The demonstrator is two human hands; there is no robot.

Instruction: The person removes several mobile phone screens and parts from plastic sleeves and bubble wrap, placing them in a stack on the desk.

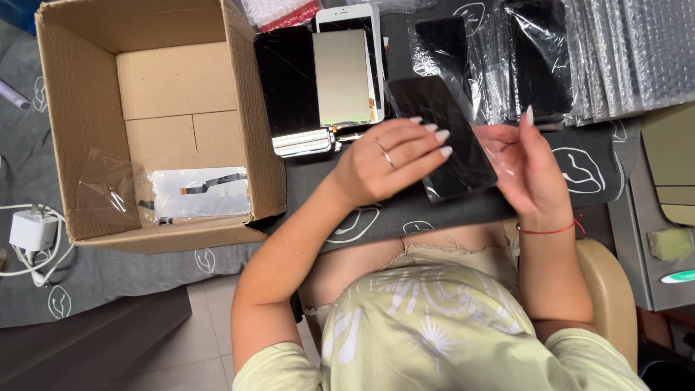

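Note:
A black phone screen panel [452, 130] is held tilted over the dark cloth-covered table [594, 170]. My left hand [387, 163] grips its left edge, long white nails lying across the glass. My right hand [532, 170] holds the panel's lower right end together with a clear plastic sleeve [499, 156]. A thin red cord circles my right wrist.
An open cardboard box [87, 130] at left holds a white panel with a flex cable [199, 192]. Other screen panels [318, 80] lie behind my hands. Bubble-wrapped and bagged screens [579, 58] fill the back right. A white charger [32, 232] with cable lies far left.

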